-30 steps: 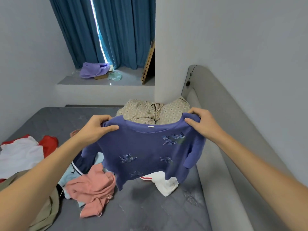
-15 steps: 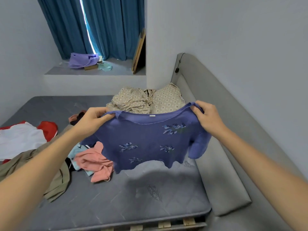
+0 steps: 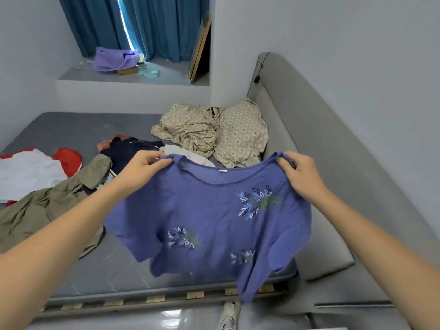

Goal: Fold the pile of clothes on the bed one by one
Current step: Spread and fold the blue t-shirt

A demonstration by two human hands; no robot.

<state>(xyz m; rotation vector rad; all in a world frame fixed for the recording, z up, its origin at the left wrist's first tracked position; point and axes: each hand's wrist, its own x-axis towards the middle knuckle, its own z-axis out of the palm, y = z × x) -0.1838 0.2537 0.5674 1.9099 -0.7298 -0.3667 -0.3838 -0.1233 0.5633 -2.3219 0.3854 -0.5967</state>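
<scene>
Both hands pinch a blue shirt (image 3: 214, 217) by its shoulders: left hand (image 3: 142, 169) grips the left shoulder seam with fingers curled over the fabric, right hand (image 3: 301, 178) grips the other shoulder the same way. Shirt hangs spread in the air between them, over the near edge of the bed (image 3: 114, 265), neckline up, a small white tag at the collar, leaf embroidery (three patches) across it. Lower hem droops past the mattress edge toward the floor, hem uneven, one corner hanging lowest.

Behind it on the bed, the pile of clothes (image 3: 123, 151): a dark navy piece with something pinkish-orange under it, and a light grey piece just behind the left hand. An olive-green garment (image 3: 47, 210) lies crumpled to the left, partly under the left forearm. Further left, a white garment (image 3: 26, 172) lies on top of a red one (image 3: 69, 160). A beige patterned sheet (image 3: 214, 134) is bunched against the grey padded headboard (image 3: 333, 139). Far back, a purple bag (image 3: 112, 59) sits on the window ledge under blue curtains (image 3: 154, 25).
</scene>
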